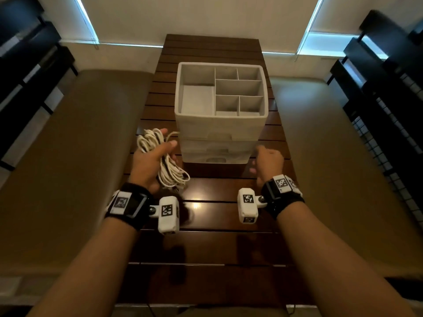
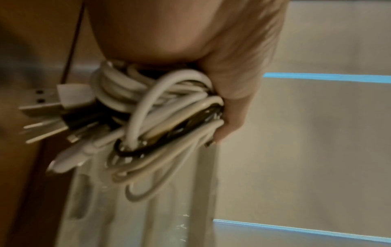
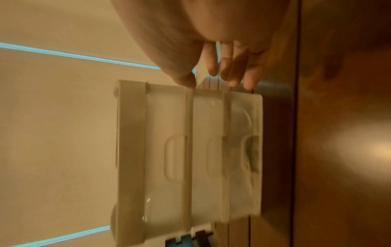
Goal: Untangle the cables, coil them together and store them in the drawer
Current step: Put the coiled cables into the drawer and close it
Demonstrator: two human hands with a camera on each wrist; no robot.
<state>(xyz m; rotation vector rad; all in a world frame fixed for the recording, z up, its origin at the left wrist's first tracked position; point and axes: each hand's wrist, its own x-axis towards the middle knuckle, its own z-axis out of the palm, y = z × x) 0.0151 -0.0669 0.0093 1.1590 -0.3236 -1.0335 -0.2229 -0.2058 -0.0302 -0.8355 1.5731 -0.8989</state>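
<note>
My left hand (image 1: 158, 154) grips a coiled bundle of white cables (image 1: 172, 175) just left of the white drawer unit (image 1: 219, 124). Loops stick out above and below the fist. In the left wrist view the fingers (image 2: 232, 100) curl round the bundle (image 2: 160, 107), and USB plugs (image 2: 42, 102) poke out of its side. The unit's stacked translucent drawers (image 1: 216, 148) all look pushed in. My right hand (image 1: 266, 160) hovers at the unit's front right corner and holds nothing. Its loosely bent fingers (image 3: 230, 66) point at the edge of the drawers (image 3: 190, 150).
The drawer unit stands on a dark slatted wooden table (image 1: 206, 225); its top is an open tray with several bare compartments (image 1: 240, 88). Tan padded benches (image 1: 68, 156) run along both sides of the table. Dark furniture (image 1: 377, 99) lines the room's edges.
</note>
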